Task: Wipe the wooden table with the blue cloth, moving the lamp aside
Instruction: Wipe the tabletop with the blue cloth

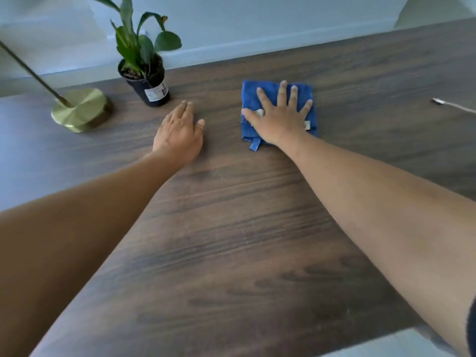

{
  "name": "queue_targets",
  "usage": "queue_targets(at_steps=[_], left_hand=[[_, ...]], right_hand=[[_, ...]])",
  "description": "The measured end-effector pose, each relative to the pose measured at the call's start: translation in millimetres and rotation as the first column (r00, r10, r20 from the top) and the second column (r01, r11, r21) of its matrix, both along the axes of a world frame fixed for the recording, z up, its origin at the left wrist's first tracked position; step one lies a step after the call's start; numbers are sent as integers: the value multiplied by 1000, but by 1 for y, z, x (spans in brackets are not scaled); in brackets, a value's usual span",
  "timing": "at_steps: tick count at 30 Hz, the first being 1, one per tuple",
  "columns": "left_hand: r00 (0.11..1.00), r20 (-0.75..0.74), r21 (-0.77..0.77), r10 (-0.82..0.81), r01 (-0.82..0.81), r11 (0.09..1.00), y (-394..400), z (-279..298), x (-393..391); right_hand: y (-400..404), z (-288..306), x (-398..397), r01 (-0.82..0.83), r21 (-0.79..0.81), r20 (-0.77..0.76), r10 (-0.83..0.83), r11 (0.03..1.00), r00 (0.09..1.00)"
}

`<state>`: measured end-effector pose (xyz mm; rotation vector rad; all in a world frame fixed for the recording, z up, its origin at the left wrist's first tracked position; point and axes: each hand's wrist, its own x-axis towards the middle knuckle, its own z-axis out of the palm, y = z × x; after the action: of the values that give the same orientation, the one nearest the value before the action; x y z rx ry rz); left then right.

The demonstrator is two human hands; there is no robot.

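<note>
A folded blue cloth [251,99] lies flat on the dark wooden table [231,228], towards the far edge. My right hand [279,117] presses on top of it, palm down, fingers spread. My left hand [179,131] rests flat on the bare wood to the left of the cloth, fingers together, holding nothing. The lamp's round brass base [79,109] stands at the far left of the table, and its thin stem slants up and out of view to the left. A gap separates my left hand from the lamp.
A green plant in a black pot [146,81] stands between the lamp base and my left hand, near the table's far edge. A white cable end [448,104] lies at the far right. A pale wall runs behind the table.
</note>
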<state>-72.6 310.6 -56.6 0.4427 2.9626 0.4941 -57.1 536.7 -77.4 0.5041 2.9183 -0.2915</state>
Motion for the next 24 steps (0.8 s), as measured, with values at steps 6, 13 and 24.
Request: queue_targets(at_steps=[6,13,24], left_hand=[[1000,-1,-28,2,-2,1000,-77,5,69],[999,35,-40,7,-6,999,-124,-5,105],[997,-6,-22,-72,72,997,-91,-12,73]], right_hand=[[-14,4,112,72,5,-29,-72,997,997],[-81,4,202,79,65,-4,-78,995,997],[-118,-3,171,68,93,19,-70,993,997]])
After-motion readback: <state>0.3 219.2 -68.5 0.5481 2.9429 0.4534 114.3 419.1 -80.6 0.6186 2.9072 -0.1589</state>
